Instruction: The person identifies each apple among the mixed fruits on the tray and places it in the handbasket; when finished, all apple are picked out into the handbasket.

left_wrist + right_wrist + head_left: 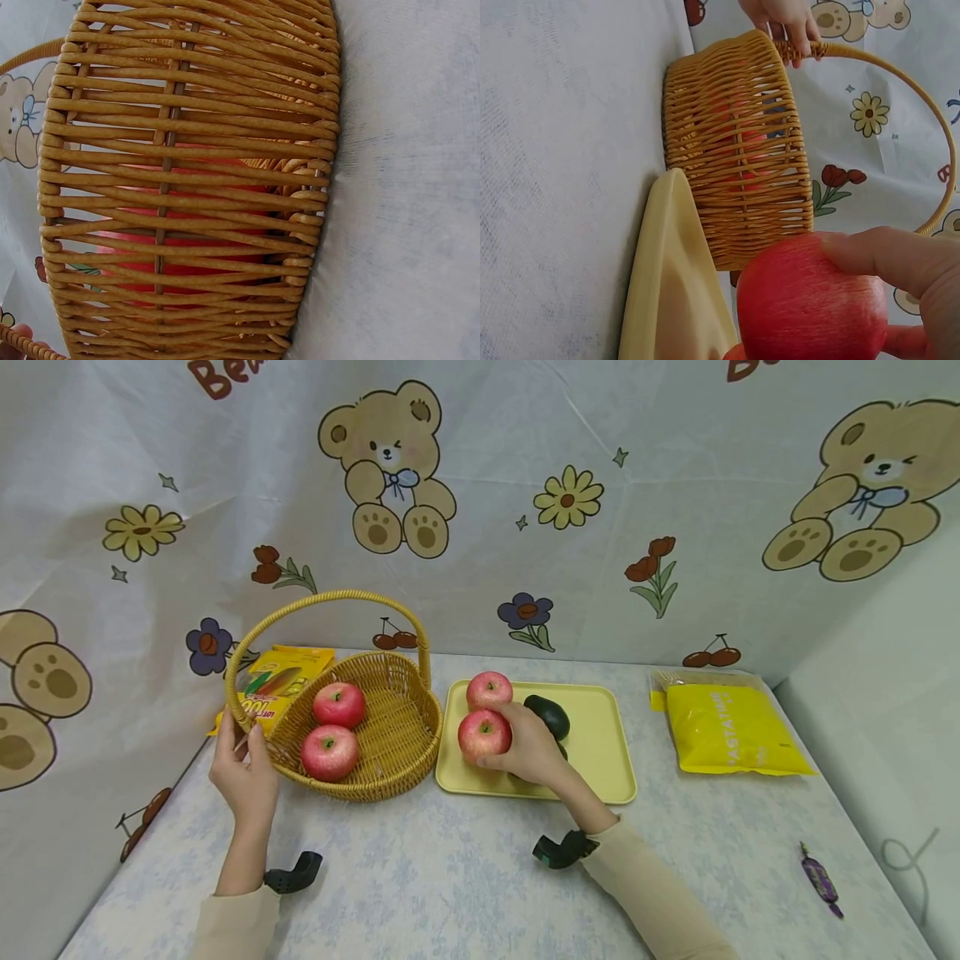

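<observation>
My left hand (246, 772) grips the handle of a wicker basket (397, 727) near its left base. Inside the basket lie two red apples, a rear apple (340, 704) and a front apple (330, 753). Over the left part of a yellow tray (600, 760), my right hand (536, 747) holds a red apple (483, 737) between thumb and fingers; the right wrist view shows this held apple (810, 300) close up. Just behind it, another apple (489, 690) sits on the tray. Dark green avocados (550, 717) are partly hidden by the right hand.
A yellow snack bag (288, 672) lies behind the basket at the left. On the right rests a yellow pasta packet (731, 727), with a purple wrapped candy (821, 881) nearer the front. A bear-print cloth (480, 485) hangs behind the table.
</observation>
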Motion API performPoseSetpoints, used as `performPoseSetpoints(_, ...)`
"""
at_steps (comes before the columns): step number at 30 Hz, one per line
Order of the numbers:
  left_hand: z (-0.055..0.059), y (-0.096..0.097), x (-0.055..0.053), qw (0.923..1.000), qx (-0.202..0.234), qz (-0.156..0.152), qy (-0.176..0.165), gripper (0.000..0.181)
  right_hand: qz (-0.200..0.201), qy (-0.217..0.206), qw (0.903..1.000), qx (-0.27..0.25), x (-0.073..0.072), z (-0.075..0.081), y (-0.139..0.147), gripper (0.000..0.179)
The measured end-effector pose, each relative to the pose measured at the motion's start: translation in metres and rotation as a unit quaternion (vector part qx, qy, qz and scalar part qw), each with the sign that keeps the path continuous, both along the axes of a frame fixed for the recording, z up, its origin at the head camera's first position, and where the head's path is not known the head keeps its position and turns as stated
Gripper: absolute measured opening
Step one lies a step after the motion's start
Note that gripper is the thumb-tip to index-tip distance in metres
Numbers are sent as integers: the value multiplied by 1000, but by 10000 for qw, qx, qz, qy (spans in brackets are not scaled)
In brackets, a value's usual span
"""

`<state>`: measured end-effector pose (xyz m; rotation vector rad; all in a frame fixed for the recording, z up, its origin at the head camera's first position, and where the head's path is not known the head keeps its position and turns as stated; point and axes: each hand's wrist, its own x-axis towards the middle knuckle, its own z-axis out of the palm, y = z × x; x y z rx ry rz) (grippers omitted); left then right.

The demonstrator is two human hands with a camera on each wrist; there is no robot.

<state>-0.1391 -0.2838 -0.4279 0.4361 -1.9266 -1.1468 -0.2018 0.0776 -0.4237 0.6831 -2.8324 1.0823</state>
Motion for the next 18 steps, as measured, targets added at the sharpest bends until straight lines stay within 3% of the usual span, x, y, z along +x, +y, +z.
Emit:
performPoseSetpoints(6,0,0,0,10000,6,-7,-11,43,14,155,9982,-581,4,11,-1,80)
performPoseSetpoints(13,0,0,1,10000,12,-33,2,43,246,227,9898,-1385,9,29,-8,77)
performPoseSetpoints(18,0,0,1,10000,6,-44,48,43,359,276,9859,-1608,11,42,-21,75)
